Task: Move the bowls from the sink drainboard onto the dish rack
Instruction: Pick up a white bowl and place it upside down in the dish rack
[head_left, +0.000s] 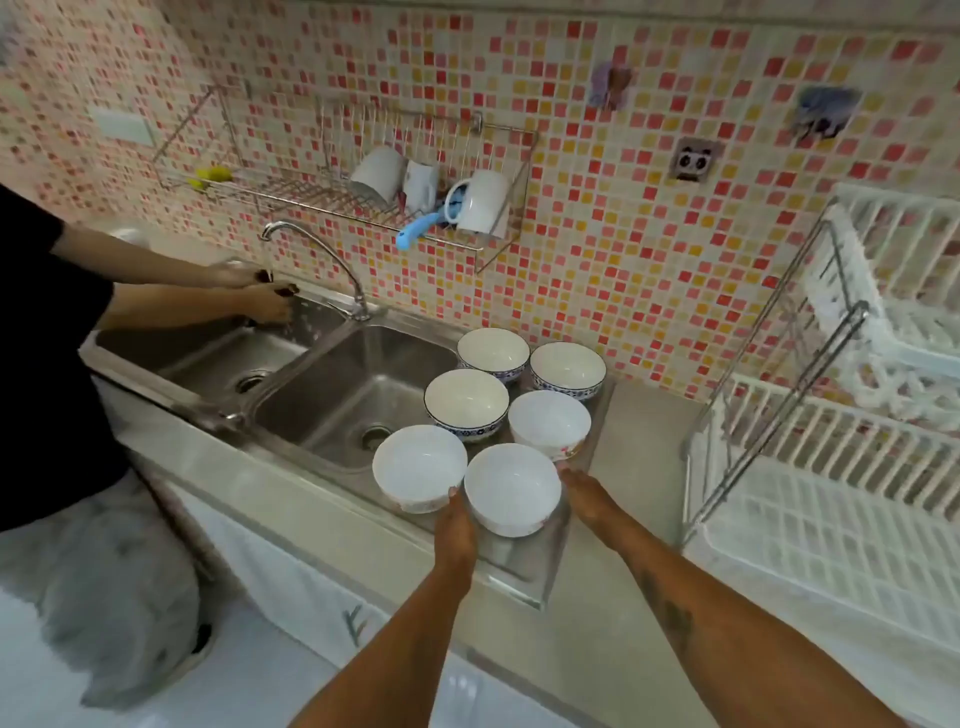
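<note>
Several white bowls stand upright on the steel drainboard (524, 564) to the right of the sink. The nearest bowl (511, 488) sits between my two hands. My left hand (456, 525) presses its left side and my right hand (584, 496) its right side. Another plain bowl (418, 467) is just to the left, touching my left hand's fingers. Behind them are a blue-rimmed bowl (466, 402) and a white bowl (549, 422), with two more blue-patterned bowls (567, 369) at the back. The white dish rack (841, 509) stands on the counter at the right.
Another person at the left washes something under the tap (311, 244) over the left basin. The right sink basin (358, 395) lies beside the bowls. A wall rack (363, 197) holds mugs. Bare counter (644, 457) separates the drainboard from the dish rack.
</note>
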